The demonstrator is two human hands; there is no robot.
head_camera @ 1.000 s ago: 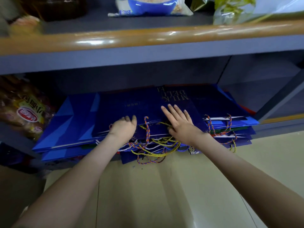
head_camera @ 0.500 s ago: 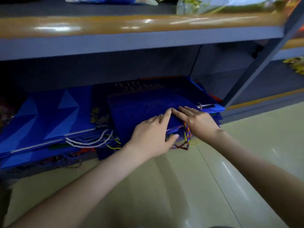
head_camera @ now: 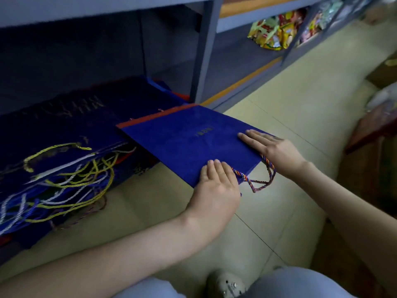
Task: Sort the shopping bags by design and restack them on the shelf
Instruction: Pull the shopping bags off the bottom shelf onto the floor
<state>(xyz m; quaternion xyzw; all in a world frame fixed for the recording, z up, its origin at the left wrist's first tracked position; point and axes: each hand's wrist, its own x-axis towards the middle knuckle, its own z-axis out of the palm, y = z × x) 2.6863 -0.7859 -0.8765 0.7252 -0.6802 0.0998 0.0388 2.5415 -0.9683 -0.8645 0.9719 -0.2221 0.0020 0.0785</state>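
Note:
A dark blue shopping bag point(head_camera: 182, 145) with an orange-red bottom strip and small gold lettering lies flat, partly drawn out from the shelf over the floor. My left hand point(head_camera: 217, 183) grips its near edge with fingers on top. My right hand point(head_camera: 274, 148) holds the near right corner, fingers spread on the bag's face. The bag's multicoloured rope handle point(head_camera: 261, 182) hangs between my hands. The rest of the blue bags point(head_camera: 64, 127) lie stacked on the bottom shelf at left, with yellow and white cord handles point(head_camera: 71, 179) spilling over the front.
A grey shelf post point(head_camera: 204, 50) stands just behind the bag. Snack packets point(head_camera: 272, 33) sit on the neighbouring shelf at the upper right. Beige floor tiles point(head_camera: 290, 100) spread to the right, with a brown object point(head_camera: 369, 130) at the right edge. My shoe point(head_camera: 225, 282) shows at the bottom.
Both hands have drawn one dark blue bag out of the stack, toward me and to the right. The view has swung right, so the stack now lies at left.

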